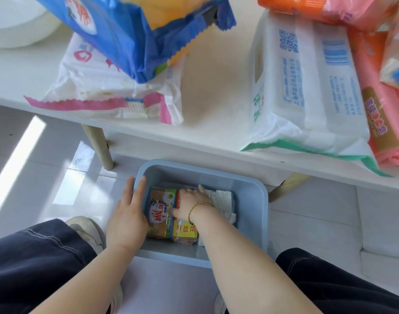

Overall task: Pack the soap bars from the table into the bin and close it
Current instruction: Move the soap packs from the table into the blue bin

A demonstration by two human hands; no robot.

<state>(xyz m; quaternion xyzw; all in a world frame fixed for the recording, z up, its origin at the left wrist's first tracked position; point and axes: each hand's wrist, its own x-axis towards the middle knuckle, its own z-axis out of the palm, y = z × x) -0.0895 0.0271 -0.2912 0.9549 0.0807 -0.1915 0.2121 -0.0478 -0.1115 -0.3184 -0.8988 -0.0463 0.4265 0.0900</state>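
Observation:
A light blue bin (250, 200) stands on the floor below the table's front edge. Inside lie a brown soap bar with a red and white label (159, 214), a yellow-labelled bar (185, 232) and a white wrapped bar (223, 198). My left hand (128, 214) grips the bin's left wall, fingers over the rim. My right hand (189, 202) reaches into the bin and presses down on the bars there. On the white table (216, 91) lie more soap packs: blue (126, 35), white and pink (107, 91), large white (307, 87), and pink (386, 123).
A white round object (17, 23) sits at the table's far left. Wooden table legs (98, 146) stand behind the bin. My dark trouser legs and light shoes (87, 230) flank the bin on the pale tiled floor. No lid is in view.

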